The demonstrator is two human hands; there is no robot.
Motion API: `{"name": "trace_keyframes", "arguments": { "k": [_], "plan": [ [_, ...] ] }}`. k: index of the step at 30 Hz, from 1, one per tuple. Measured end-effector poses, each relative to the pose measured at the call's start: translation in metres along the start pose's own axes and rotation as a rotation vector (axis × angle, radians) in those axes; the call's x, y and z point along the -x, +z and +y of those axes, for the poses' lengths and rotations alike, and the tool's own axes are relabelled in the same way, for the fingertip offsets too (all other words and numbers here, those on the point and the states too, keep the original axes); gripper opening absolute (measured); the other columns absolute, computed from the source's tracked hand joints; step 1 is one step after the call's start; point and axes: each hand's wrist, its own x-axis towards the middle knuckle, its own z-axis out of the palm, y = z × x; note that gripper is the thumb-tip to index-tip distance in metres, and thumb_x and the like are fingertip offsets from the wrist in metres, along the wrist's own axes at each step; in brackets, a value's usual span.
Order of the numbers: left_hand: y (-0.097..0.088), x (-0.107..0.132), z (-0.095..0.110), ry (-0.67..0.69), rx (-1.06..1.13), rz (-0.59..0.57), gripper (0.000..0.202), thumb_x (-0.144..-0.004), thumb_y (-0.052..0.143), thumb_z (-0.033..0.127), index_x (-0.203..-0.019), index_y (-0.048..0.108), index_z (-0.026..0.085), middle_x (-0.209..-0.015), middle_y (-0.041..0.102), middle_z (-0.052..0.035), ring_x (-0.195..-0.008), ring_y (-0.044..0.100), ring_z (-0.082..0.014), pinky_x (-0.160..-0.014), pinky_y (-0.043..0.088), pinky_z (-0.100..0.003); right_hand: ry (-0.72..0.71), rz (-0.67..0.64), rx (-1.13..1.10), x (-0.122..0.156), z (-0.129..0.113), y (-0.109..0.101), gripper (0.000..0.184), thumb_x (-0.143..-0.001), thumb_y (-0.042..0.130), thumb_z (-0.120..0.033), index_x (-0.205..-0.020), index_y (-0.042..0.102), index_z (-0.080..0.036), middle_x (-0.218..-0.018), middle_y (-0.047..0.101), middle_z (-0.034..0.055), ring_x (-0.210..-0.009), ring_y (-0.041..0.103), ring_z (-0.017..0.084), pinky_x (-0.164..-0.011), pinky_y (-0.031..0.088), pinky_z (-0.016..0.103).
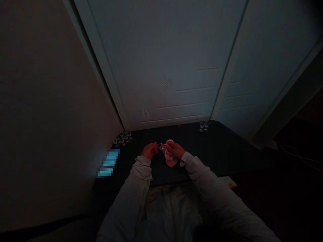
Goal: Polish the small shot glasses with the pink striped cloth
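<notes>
Just above the dark table, my left hand (pixel 150 150) is closed on the base end of a small stemmed glass (pixel 160 147), which lies sideways between my hands. A pale pink cloth (pixel 171 161) is gripped in my right hand (pixel 177 150), its loose end hanging down. The cloth touches the bowl end of the glass and partly covers it. Dim light hides the finer finger positions.
Several similar small glasses (pixel 122 138) stand grouped at the table's back left. Two more glasses (pixel 204 126) stand at the back right. A blurred bright screen (pixel 109 163) is at the left edge of the black table (pixel 202 154). White panels rise behind.
</notes>
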Motion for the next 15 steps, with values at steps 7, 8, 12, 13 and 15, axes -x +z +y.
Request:
{"name": "trace_keyframes", "arguments": {
  "k": [7,8,12,13,15],
  "plan": [
    [0.000,0.003,0.005,-0.086,0.160,0.088,0.017,-0.064,0.058,0.028,-0.063,0.052,0.013,-0.046,0.051,0.0012,-0.044,0.050,-0.0076,-0.049,0.042,-0.022,0.017,0.052,-0.129,0.001,0.001,0.003,0.030,-0.074,0.040,-0.040,-0.088,0.053,-0.017,-0.083,0.054,0.0027,-0.076,0.049,0.011,-0.070,0.038,0.023],
    [0.000,0.003,0.005,-0.089,0.169,0.088,0.017,-0.065,0.058,0.028,-0.063,0.051,0.013,-0.046,0.051,0.0012,-0.044,0.050,-0.0076,-0.049,0.042,-0.022,0.018,0.065,-0.145,0.001,0.001,0.003,0.031,-0.074,0.041,-0.040,-0.090,0.052,-0.017,-0.085,0.054,0.0029,-0.079,0.049,0.012,-0.072,0.038,0.024],
    [0.000,0.002,0.006,-0.110,0.196,0.099,0.017,-0.067,0.056,0.028,-0.063,0.050,0.013,-0.045,0.050,0.0017,-0.043,0.049,-0.0071,-0.048,0.042,-0.021,0.037,0.106,-0.225,0.002,-0.005,0.003,0.033,-0.075,0.039,-0.039,-0.100,0.050,-0.018,-0.096,0.054,0.0040,-0.089,0.048,0.013,-0.079,0.037,0.026],
    [0.000,0.001,0.006,-0.115,0.199,0.104,0.017,-0.067,0.055,0.028,-0.062,0.050,0.013,-0.044,0.049,0.0019,-0.043,0.049,-0.0070,-0.048,0.042,-0.021,0.042,0.111,-0.240,0.002,-0.007,0.003,0.034,-0.076,0.038,-0.039,-0.100,0.050,-0.019,-0.098,0.054,0.0040,-0.091,0.048,0.013,-0.081,0.036,0.027],
    [0.000,0.001,0.006,-0.125,0.198,0.109,0.018,-0.068,0.054,0.029,-0.061,0.049,0.013,-0.044,0.048,0.0020,-0.042,0.048,-0.0068,-0.047,0.041,-0.021,0.046,0.116,-0.263,0.003,-0.009,0.003,0.034,-0.076,0.037,-0.039,-0.101,0.051,-0.019,-0.101,0.054,0.0039,-0.094,0.047,0.013,-0.083,0.035,0.027]
  ]
}}
